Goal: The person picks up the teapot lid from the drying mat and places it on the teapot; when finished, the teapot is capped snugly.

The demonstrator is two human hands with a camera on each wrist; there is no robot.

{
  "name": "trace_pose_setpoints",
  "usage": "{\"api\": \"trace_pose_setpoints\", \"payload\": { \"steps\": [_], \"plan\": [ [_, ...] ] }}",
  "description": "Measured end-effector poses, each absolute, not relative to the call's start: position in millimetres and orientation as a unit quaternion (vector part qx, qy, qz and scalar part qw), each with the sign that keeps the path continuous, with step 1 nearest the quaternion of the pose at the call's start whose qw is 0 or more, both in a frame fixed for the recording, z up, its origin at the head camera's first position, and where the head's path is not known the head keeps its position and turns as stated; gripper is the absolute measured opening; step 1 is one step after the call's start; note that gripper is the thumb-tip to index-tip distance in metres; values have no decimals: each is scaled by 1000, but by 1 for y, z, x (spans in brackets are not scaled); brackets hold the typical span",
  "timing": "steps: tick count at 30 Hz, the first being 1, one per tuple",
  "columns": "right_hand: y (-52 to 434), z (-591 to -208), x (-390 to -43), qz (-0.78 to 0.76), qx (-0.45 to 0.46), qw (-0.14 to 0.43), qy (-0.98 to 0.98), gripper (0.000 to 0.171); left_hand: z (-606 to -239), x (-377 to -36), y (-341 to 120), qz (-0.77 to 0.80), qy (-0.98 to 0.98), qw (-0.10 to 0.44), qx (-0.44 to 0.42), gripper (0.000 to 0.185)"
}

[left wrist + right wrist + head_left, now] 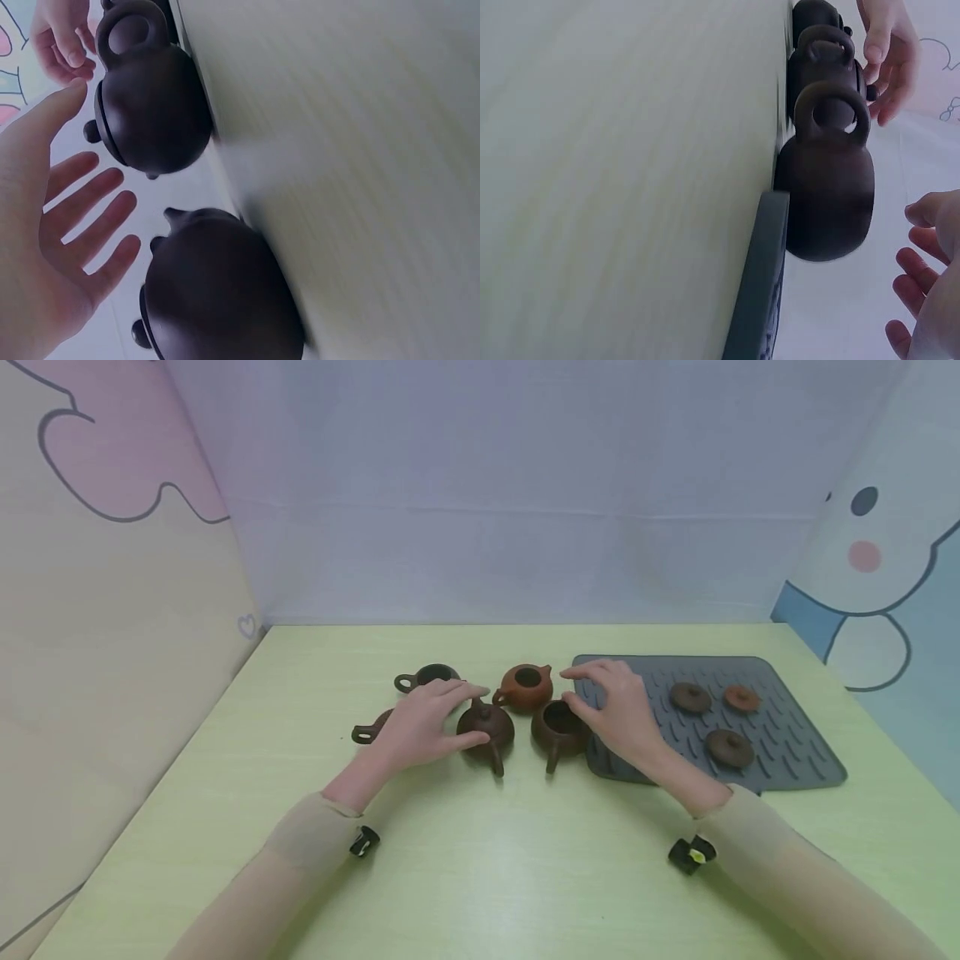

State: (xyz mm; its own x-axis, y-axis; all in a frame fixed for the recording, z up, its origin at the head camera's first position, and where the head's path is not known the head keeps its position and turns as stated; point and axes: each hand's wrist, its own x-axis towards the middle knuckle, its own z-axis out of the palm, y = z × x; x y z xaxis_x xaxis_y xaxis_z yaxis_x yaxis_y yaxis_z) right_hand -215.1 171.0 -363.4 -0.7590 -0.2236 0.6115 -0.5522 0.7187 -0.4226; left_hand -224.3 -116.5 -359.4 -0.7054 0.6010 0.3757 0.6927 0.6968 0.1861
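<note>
Fingers of left hand (420, 722) spread and relaxed, hovering over lidded dark teapot (485, 729), grasping nothing; fingers of right hand (618, 706) loosely extended above open dark teapot (558, 727), likewise gripping nothing. Both pots upright on green table (480, 860), just beside left edge of grey mat (795, 760); reddish open teapot (527, 687) behind, between the hands. Three loose lids (729, 747) lying on mat, well apart from pots. Step in hand, by judgement: approach, no contact yet. Next move calls for lowering and closing round one pot's body or handle, avoiding neighbouring spouts.
</note>
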Motion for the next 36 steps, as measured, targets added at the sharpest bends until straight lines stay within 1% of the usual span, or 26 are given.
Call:
{"api": "trace_pose_setpoints", "payload": {
  "steps": [14,24,32,36],
  "plan": [
    [217,-361,-211,305,213,299,-879,32,-360,-229,-73,-172,-895,156,-382,58],
    [257,-360,-197,279,164,301,-897,35,-360,-231,-50,-140,-908,120,-377,64],
    [286,-360,-182,253,136,271,-919,40,-358,-232,-43,-114,-918,88,-370,63],
    [301,-359,-176,247,137,241,-928,43,-356,-232,-42,-101,-921,72,-369,60]
  ]
}}
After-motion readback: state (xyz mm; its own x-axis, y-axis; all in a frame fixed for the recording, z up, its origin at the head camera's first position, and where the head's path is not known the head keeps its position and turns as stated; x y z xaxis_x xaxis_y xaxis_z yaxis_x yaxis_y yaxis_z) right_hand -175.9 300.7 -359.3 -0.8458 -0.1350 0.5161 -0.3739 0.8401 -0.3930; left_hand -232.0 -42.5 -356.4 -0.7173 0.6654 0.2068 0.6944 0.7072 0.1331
